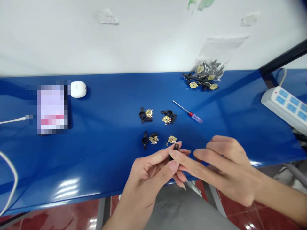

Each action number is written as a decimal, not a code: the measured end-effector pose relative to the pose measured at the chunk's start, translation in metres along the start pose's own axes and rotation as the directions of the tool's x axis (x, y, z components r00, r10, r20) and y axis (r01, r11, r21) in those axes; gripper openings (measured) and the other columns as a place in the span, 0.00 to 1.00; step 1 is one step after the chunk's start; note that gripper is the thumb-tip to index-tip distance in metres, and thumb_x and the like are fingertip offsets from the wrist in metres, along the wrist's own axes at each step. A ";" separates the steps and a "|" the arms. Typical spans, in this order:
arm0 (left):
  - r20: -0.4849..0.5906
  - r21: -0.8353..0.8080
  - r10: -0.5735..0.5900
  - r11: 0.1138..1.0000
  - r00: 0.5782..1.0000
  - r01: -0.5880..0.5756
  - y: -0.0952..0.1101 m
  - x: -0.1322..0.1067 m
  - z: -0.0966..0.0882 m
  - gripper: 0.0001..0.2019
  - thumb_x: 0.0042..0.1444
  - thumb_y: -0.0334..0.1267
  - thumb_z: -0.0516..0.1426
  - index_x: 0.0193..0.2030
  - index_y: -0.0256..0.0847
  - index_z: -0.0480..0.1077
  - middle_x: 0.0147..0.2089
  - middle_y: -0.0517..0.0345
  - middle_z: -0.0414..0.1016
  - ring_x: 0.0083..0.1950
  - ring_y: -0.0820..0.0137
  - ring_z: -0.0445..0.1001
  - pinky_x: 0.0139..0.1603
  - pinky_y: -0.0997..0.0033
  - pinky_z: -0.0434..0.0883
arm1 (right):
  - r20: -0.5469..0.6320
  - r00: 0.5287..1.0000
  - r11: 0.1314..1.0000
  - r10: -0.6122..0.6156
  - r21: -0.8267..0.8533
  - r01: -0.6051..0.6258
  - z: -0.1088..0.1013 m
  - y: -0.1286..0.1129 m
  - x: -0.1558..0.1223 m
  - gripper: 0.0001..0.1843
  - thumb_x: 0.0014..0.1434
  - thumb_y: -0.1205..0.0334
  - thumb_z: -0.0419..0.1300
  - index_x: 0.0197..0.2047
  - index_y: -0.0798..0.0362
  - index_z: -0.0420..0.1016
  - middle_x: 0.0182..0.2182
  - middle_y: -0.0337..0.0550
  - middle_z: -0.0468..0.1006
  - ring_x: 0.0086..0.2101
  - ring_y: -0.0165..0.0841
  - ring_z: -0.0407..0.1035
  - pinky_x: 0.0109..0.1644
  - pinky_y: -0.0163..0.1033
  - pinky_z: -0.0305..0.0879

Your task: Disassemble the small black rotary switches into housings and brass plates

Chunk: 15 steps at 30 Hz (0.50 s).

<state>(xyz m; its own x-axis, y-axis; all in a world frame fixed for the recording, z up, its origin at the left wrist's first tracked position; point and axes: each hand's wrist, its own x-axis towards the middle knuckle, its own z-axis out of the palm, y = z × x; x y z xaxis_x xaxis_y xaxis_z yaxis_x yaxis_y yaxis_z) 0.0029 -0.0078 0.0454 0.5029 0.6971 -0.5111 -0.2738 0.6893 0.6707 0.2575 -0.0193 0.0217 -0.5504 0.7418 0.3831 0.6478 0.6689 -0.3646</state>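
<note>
Left hand point(146, 180) at lower centre, fingers curled, thumb and forefinger pinched close; right hand point(225, 169) reaching in from lower right, fingers extended, just beside the left.

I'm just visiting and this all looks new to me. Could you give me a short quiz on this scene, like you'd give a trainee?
1. Which has the black part pinched: the left hand or the right hand?
2. True or false: the screwdriver lies inside the plastic bag.
3. What white item with blue sockets sits at the right end of the table?

Key: 1. Left hand. 2. False. 3. A power strip.
</note>
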 end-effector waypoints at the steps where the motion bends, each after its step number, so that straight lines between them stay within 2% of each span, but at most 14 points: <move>1: 0.006 0.009 0.004 1.000 1.000 -0.004 0.001 0.000 0.000 0.13 0.77 0.43 0.66 0.42 0.41 0.90 0.42 0.52 0.84 0.44 0.64 0.79 0.46 0.69 0.77 | -0.009 0.999 0.999 -0.033 -0.038 0.033 0.002 -0.002 0.003 0.32 0.77 0.65 0.60 0.80 0.39 0.75 0.34 0.41 0.84 0.36 0.41 0.71 0.41 0.49 0.74; 3: 0.010 0.033 0.007 0.999 1.000 -0.007 0.001 -0.001 -0.001 0.13 0.78 0.44 0.65 0.44 0.43 0.90 0.42 0.53 0.84 0.46 0.64 0.80 0.49 0.68 0.78 | -0.049 0.995 0.993 -0.083 -0.092 0.079 0.005 -0.005 0.011 0.34 0.75 0.70 0.63 0.80 0.44 0.74 0.31 0.39 0.79 0.35 0.40 0.68 0.39 0.48 0.71; 6: 0.000 0.069 0.013 0.998 1.000 -0.013 0.001 -0.001 -0.003 0.12 0.79 0.42 0.64 0.50 0.44 0.91 0.43 0.55 0.84 0.47 0.64 0.81 0.53 0.67 0.77 | -0.128 0.992 0.999 -0.024 -0.039 0.019 0.007 -0.008 0.019 0.35 0.74 0.73 0.66 0.79 0.40 0.76 0.29 0.36 0.76 0.33 0.38 0.65 0.38 0.47 0.67; 11: 0.001 0.040 -0.017 0.999 1.000 0.017 -0.002 -0.001 -0.002 0.14 0.80 0.41 0.62 0.59 0.44 0.90 0.42 0.54 0.84 0.45 0.64 0.80 0.51 0.67 0.77 | -0.056 0.992 0.958 0.110 0.271 -0.091 0.006 -0.009 0.021 0.31 0.76 0.73 0.67 0.76 0.40 0.80 0.34 0.38 0.81 0.35 0.37 0.68 0.39 0.47 0.68; 15: -0.008 0.041 -0.014 0.999 1.000 0.014 -0.003 -0.004 0.000 0.14 0.80 0.41 0.62 0.59 0.43 0.90 0.42 0.54 0.84 0.45 0.64 0.80 0.52 0.66 0.78 | -0.035 0.988 0.926 0.149 0.357 -0.127 0.006 -0.011 0.020 0.33 0.75 0.72 0.69 0.77 0.36 0.78 0.33 0.35 0.83 0.32 0.35 0.71 0.39 0.47 0.69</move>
<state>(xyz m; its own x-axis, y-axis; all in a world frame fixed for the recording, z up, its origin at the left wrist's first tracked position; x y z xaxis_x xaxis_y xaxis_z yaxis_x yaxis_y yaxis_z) 0.0021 -0.0130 0.0455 0.4997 0.6891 -0.5248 -0.2331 0.6905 0.6848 0.2364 -0.0117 0.0284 -0.4294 0.8309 0.3539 0.4814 0.5421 -0.6887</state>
